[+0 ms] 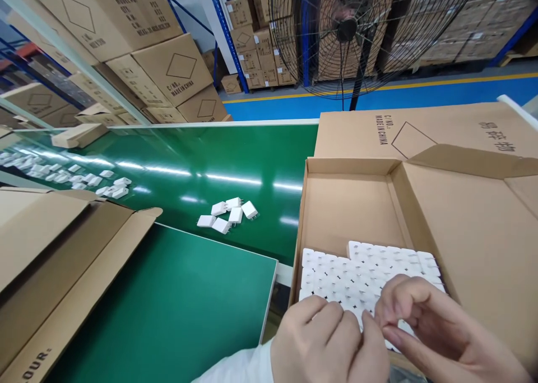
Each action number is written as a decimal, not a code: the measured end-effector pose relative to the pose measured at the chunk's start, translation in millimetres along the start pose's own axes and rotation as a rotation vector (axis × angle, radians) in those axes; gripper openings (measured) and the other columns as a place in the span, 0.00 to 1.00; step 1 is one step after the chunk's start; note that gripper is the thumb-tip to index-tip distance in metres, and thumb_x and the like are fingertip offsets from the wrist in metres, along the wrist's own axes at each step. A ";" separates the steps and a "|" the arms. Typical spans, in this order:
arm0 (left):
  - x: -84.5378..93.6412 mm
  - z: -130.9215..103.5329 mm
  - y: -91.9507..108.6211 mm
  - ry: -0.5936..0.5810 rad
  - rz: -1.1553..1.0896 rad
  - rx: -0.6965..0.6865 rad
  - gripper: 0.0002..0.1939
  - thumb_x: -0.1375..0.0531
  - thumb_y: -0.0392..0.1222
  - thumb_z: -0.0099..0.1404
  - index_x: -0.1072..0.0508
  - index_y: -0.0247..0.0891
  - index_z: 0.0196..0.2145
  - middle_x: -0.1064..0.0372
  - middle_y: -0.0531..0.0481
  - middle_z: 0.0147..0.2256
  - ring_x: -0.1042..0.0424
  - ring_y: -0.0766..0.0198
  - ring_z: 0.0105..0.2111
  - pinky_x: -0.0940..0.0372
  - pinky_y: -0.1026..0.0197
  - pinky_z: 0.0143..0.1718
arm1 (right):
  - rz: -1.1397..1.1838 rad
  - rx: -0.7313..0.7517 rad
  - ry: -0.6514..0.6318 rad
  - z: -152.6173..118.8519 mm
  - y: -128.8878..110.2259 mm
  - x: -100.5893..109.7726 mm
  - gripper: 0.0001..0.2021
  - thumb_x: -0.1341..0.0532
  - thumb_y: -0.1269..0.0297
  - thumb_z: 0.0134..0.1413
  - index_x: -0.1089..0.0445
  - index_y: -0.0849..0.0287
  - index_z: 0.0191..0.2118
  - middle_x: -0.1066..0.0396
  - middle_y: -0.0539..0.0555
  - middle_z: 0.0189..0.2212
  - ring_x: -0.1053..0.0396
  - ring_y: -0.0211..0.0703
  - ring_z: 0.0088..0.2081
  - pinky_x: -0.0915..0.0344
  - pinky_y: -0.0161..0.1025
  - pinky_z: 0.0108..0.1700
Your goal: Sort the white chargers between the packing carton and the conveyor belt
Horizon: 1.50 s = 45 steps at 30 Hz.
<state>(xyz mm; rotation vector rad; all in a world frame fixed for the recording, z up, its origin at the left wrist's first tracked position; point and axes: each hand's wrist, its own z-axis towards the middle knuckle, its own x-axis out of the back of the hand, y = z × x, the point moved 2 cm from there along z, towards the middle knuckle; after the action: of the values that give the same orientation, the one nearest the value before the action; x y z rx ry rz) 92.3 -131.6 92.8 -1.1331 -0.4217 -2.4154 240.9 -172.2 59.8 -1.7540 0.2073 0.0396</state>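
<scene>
Rows of white plug adapters [332,273] stand packed side by side in the near part of an open cardboard box [351,203], their metal prongs facing up. Over the near rows, my left hand [328,338] is closed, knuckles up, and its fingers hide whatever they hold. My right hand [428,321] is beside it on the right, fingers curled and thumb and fingertips pinched close to the left fingertips. Anything between these fingertips is too small to make out. Several loose white adapters [235,215] lie on the green conveyor belt [260,147] left of the box.
More white adapters [120,188] lie farther left on the belt. A green board [189,299] and an open carton [75,248] are at the near left. Stacked cartons [168,69] stand behind the belt, and a large fan [347,30] stands beyond it.
</scene>
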 end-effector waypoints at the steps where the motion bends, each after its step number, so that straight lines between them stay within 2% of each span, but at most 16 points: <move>1: 0.9 -0.4 -0.6 -0.020 0.005 -0.012 0.03 0.41 0.31 0.59 0.28 0.33 0.28 0.30 0.53 0.17 0.32 0.67 0.16 0.43 0.63 0.16 | -0.031 0.012 -0.037 1.4 1.0 1.5 0.05 0.36 0.63 0.51 0.34 0.50 0.29 0.35 0.49 0.27 0.34 0.42 0.31 0.31 0.36 0.35; 4: 3.7 -0.1 -3.7 -0.060 0.013 -0.040 0.05 0.42 0.31 0.61 0.27 0.33 0.29 0.30 0.52 0.19 0.32 0.68 0.18 0.41 0.63 0.17 | -0.104 0.058 -0.120 6.2 2.6 4.4 0.05 0.36 0.65 0.51 0.34 0.50 0.30 0.34 0.50 0.28 0.33 0.43 0.32 0.30 0.37 0.35; 7: 3.7 0.3 -6.4 -0.033 0.009 -0.070 0.06 0.43 0.30 0.61 0.28 0.33 0.28 0.30 0.52 0.19 0.32 0.69 0.18 0.41 0.64 0.18 | -0.118 0.073 -0.161 10.4 2.9 2.9 0.05 0.37 0.67 0.52 0.34 0.50 0.31 0.34 0.50 0.28 0.32 0.43 0.31 0.29 0.37 0.33; 10: 1.0 -0.9 -9.6 0.018 -0.065 0.017 0.09 0.45 0.28 0.60 0.31 0.35 0.24 0.32 0.54 0.17 0.33 0.70 0.17 0.43 0.65 0.17 | -0.098 0.077 -0.174 12.7 3.5 0.1 0.05 0.38 0.67 0.53 0.35 0.50 0.30 0.34 0.50 0.28 0.32 0.43 0.30 0.29 0.37 0.33; 14: -4.7 -4.9 -12.3 -0.020 -0.212 0.135 0.10 0.46 0.28 0.57 0.32 0.37 0.21 0.33 0.55 0.16 0.34 0.71 0.17 0.44 0.65 0.18 | -0.085 0.097 -0.169 13.6 4.9 -0.4 0.06 0.39 0.67 0.55 0.37 0.51 0.30 0.35 0.49 0.28 0.33 0.42 0.31 0.30 0.37 0.32; 19: -9.0 -9.9 -13.0 -0.062 -0.289 0.191 0.09 0.47 0.28 0.54 0.33 0.37 0.20 0.33 0.55 0.16 0.34 0.70 0.17 0.44 0.65 0.19 | -0.125 0.099 -0.208 14.2 6.7 0.3 0.05 0.41 0.67 0.57 0.37 0.49 0.32 0.36 0.49 0.29 0.34 0.41 0.32 0.31 0.36 0.35; 23: -9.7 -11.6 -12.7 -0.070 -0.273 0.201 0.09 0.48 0.28 0.54 0.33 0.37 0.22 0.31 0.54 0.17 0.33 0.70 0.17 0.44 0.64 0.19 | -0.129 0.089 -0.237 15.3 9.0 0.2 0.04 0.39 0.66 0.56 0.35 0.50 0.33 0.35 0.50 0.30 0.33 0.43 0.34 0.31 0.38 0.37; 29: -16.7 -14.4 -13.8 0.008 -0.120 0.161 0.09 0.47 0.27 0.56 0.33 0.37 0.22 0.34 0.54 0.16 0.35 0.69 0.16 0.45 0.63 0.19 | -0.074 0.092 -0.186 26.2 9.6 -7.3 0.06 0.40 0.64 0.57 0.37 0.51 0.29 0.36 0.50 0.28 0.34 0.42 0.31 0.32 0.38 0.34; 32: -22.6 -15.7 -14.7 0.099 -0.029 0.164 0.09 0.47 0.27 0.57 0.32 0.36 0.23 0.37 0.55 0.15 0.37 0.69 0.16 0.46 0.63 0.19 | -0.082 0.134 -0.222 34.0 11.0 -13.6 0.06 0.43 0.64 0.60 0.39 0.50 0.31 0.37 0.49 0.29 0.35 0.42 0.32 0.33 0.37 0.34; 35: -18.9 -18.0 -23.9 0.193 0.033 0.159 0.08 0.46 0.27 0.58 0.32 0.34 0.25 0.38 0.55 0.16 0.38 0.68 0.17 0.48 0.62 0.19 | -0.143 0.181 -0.282 46.0 9.5 -17.1 0.05 0.45 0.64 0.62 0.40 0.50 0.33 0.38 0.49 0.30 0.35 0.42 0.34 0.33 0.38 0.36; 36: -15.2 -19.5 -31.9 0.168 0.041 0.166 0.08 0.46 0.27 0.58 0.32 0.35 0.25 0.38 0.55 0.16 0.39 0.68 0.17 0.48 0.62 0.19 | -0.176 0.193 -0.304 52.7 7.3 -18.3 0.05 0.46 0.64 0.62 0.41 0.50 0.33 0.39 0.50 0.31 0.36 0.41 0.34 0.33 0.38 0.36; 38: -5.8 -24.7 -58.8 0.022 0.074 0.232 0.10 0.47 0.27 0.60 0.32 0.36 0.25 0.39 0.55 0.17 0.38 0.67 0.17 0.47 0.62 0.20 | -0.278 0.231 -0.337 72.3 -0.8 -23.0 0.05 0.48 0.64 0.64 0.42 0.51 0.34 0.40 0.50 0.31 0.37 0.41 0.33 0.34 0.37 0.34; 41: 5.5 -41.8 -123.4 -0.385 0.247 0.498 0.12 0.51 0.27 0.63 0.30 0.38 0.32 0.32 0.51 0.24 0.31 0.64 0.24 0.41 0.63 0.24 | -0.569 0.369 -0.389 114.9 -17.4 -44.3 0.08 0.54 0.66 0.66 0.41 0.52 0.35 0.37 0.51 0.33 0.36 0.40 0.35 0.36 0.38 0.37; 43: 5.9 -57.3 -169.2 -0.674 0.407 0.677 0.14 0.52 0.27 0.64 0.30 0.38 0.39 0.30 0.46 0.35 0.27 0.58 0.33 0.38 0.62 0.27 | -0.885 0.418 -0.467 146.8 -22.2 -70.4 0.11 0.57 0.68 0.65 0.38 0.54 0.37 0.33 0.53 0.36 0.34 0.41 0.38 0.36 0.40 0.40; 45: -1.7 -71.2 -203.8 -0.902 0.436 0.823 0.14 0.52 0.30 0.64 0.31 0.37 0.44 0.33 0.41 0.44 0.26 0.54 0.36 0.35 0.60 0.29 | -1.389 0.332 -0.501 177.0 -15.9 -99.9 0.11 0.53 0.65 0.64 0.35 0.57 0.38 0.29 0.54 0.36 0.31 0.44 0.37 0.36 0.44 0.43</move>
<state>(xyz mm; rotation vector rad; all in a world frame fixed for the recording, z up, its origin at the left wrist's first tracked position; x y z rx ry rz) -55.9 12.1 29.7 -1.5871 -1.1516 -1.0439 161.0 15.3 55.0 -1.1909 -1.2920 -0.5230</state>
